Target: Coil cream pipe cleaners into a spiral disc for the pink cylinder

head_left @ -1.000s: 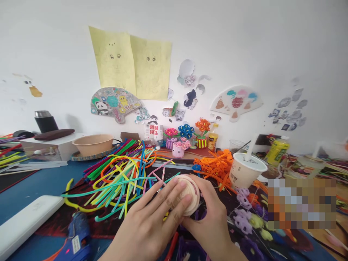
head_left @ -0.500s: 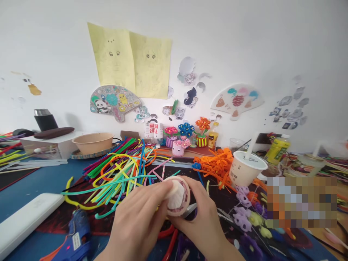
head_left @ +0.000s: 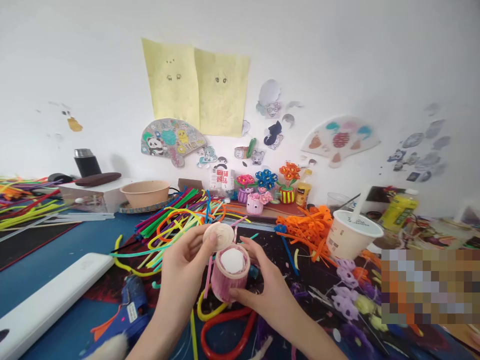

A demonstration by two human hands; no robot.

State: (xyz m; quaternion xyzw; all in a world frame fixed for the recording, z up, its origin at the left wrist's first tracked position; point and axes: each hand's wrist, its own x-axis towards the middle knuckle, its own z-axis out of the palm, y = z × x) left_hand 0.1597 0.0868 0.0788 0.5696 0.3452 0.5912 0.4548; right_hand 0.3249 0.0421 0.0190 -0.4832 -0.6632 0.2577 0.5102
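The right hand (head_left: 268, 282) clamps the pink pot (head_left: 221, 284) over the blue table (head_left: 88, 237); its long axis stands near upright, mouth up, tipped toward the viewer. Just beyond the pot's left rim, the left hand (head_left: 183, 260) pinches the lid (head_left: 224, 233), round face showing. Left of the pot lies a glue gun (head_left: 125, 320); right, a cup (head_left: 343, 242); behind, the white wall (head_left: 300, 50).

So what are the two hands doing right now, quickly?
Left hand: closed on a cream round disc, pinched between thumb and fingers.
Right hand: curled around a pink pot, thumb against its side.
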